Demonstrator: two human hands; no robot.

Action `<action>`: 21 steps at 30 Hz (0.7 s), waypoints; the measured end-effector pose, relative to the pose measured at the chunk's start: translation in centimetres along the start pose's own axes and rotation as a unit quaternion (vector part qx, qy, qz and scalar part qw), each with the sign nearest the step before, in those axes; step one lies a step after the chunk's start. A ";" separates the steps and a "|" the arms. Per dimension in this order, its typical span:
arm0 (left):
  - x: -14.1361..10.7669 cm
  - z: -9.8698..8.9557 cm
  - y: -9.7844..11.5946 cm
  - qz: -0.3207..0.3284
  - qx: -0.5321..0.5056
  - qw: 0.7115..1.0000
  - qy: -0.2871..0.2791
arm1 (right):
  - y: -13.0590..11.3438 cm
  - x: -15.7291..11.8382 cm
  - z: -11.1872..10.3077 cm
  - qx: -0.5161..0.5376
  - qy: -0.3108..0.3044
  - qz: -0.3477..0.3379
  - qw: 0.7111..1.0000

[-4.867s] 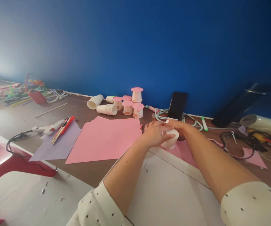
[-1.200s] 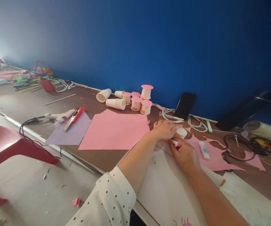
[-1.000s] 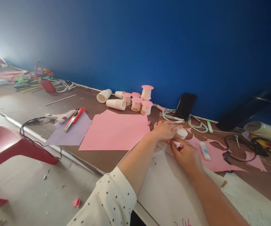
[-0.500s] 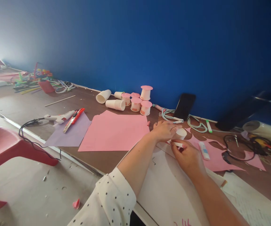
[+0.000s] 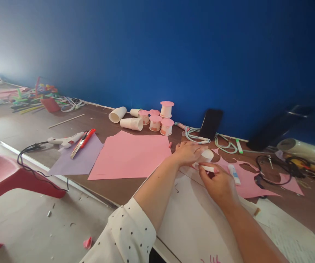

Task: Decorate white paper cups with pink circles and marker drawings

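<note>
A short white paper cup (image 5: 207, 155) lies at the edge of the white sheet (image 5: 192, 215), with my left hand (image 5: 188, 153) closed around its far left side. Some of those fingertips are hidden by the cup. My right hand (image 5: 219, 184) pinches a white marker with a pink end (image 5: 208, 168) right beside the cup's near side. Whether its tip touches the cup I cannot tell. Close to my right hand, a glue stick (image 5: 234, 174) lies on a cut-up pink paper sheet (image 5: 249, 186).
Several small cups with pink paper tops (image 5: 166, 127) stand by the blue wall near nested paper cups (image 5: 131, 124). Pink sheets (image 5: 131, 157), a red box cutter (image 5: 83, 142) and a glue gun (image 5: 65, 141) lie leftward. A phone (image 5: 211, 124) leans on the wall; cables lie around it.
The view has shifted slightly, so the scene sits a little further left. Both hands keep their hold on the cup and marker, with hardly any movement between them.
</note>
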State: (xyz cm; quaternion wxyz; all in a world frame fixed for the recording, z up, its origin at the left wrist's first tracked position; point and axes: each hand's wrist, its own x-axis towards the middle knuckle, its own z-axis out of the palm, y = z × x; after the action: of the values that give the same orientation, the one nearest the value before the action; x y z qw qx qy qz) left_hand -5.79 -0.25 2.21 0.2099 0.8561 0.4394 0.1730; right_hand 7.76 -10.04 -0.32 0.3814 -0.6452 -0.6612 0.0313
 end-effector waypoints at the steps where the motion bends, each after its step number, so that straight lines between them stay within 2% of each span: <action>1: 0.0 0.0 0.0 -0.003 0.000 1.000 0.001 | -0.1 -0.1 -0.3 0.011 0.031 -0.015 0.999; 3: -0.1 0.0 0.1 -0.013 -0.013 1.000 0.007 | -0.3 -0.4 -1.1 0.029 0.102 -0.041 0.994; 7: -0.2 -0.2 0.3 -0.015 -0.048 0.999 0.010 | -0.2 -0.7 -2.8 0.086 0.219 -0.025 0.972; 10: -0.3 -0.4 0.4 -0.016 -0.057 0.998 0.014 | 0.4 -0.4 -3.2 0.115 0.268 -0.009 0.956; 12: -0.4 -0.4 0.4 -0.007 -0.060 0.998 0.022 | 0.7 -0.2 -3.1 0.111 0.259 -0.003 0.960; 16: -0.6 -0.1 0.5 0.015 -0.059 0.997 0.038 | 1.0 -0.2 -2.3 0.093 0.189 0.039 0.977; 21: -0.8 0.0 0.7 0.005 -0.061 0.997 0.045 | 0.8 -0.5 -0.7 0.118 0.123 0.101 0.980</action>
State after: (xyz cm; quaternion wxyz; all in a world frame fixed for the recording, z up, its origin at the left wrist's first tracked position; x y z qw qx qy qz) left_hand -5.72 -1.26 2.44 0.2407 0.8351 0.4331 0.2389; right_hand 8.74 -10.67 -0.54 0.5284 -0.6580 -0.5322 0.0681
